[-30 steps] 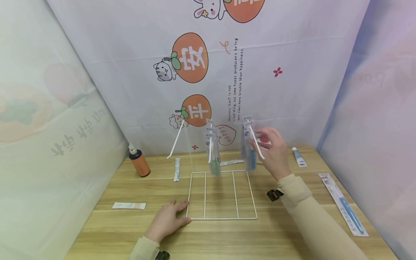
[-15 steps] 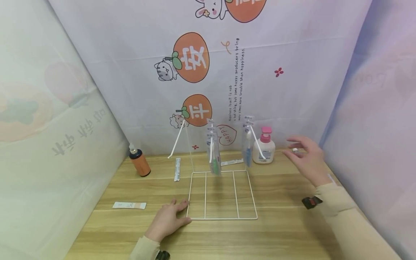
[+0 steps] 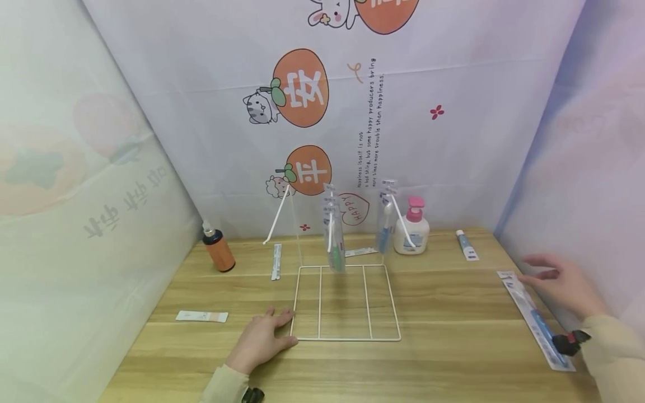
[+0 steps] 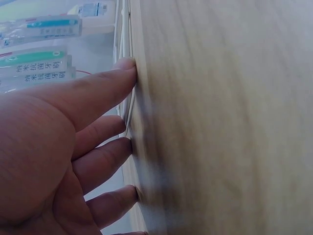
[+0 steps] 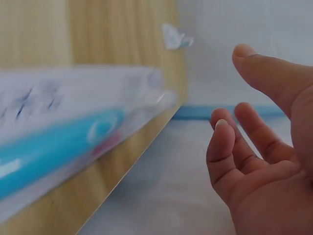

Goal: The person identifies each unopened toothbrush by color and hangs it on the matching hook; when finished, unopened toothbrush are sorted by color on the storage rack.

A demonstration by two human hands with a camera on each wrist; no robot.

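Note:
My left hand (image 3: 262,340) rests with spread fingers at the left side of a white wire rack (image 3: 347,339); in the left wrist view its fingertips (image 4: 128,66) touch the base wire and wood. My right hand (image 3: 566,282) is at the table's right edge, beside the top end of a packaged blue toothbrush (image 3: 536,322) lying slantwise. In the right wrist view, thumb and fingers (image 5: 222,142) are apart with nothing between them, and the package (image 5: 58,132) is off to the left. Packaged green toothbrushes (image 3: 336,240) hang on the middle hook, blue ones (image 3: 385,229) on the right hook.
Behind the rack's right hook stands a white pump bottle (image 3: 411,238) with a pink top. A small tube (image 3: 467,246) lies farther right. On the left are an orange bottle (image 3: 220,252) and flat sachets (image 3: 201,317). Cloth walls enclose the table. The left hook (image 3: 276,215) is bare.
My right hand has left the rack's right hook and moved right and toward me, to the packaged toothbrush at the right edge. The left hand stays at the rack.

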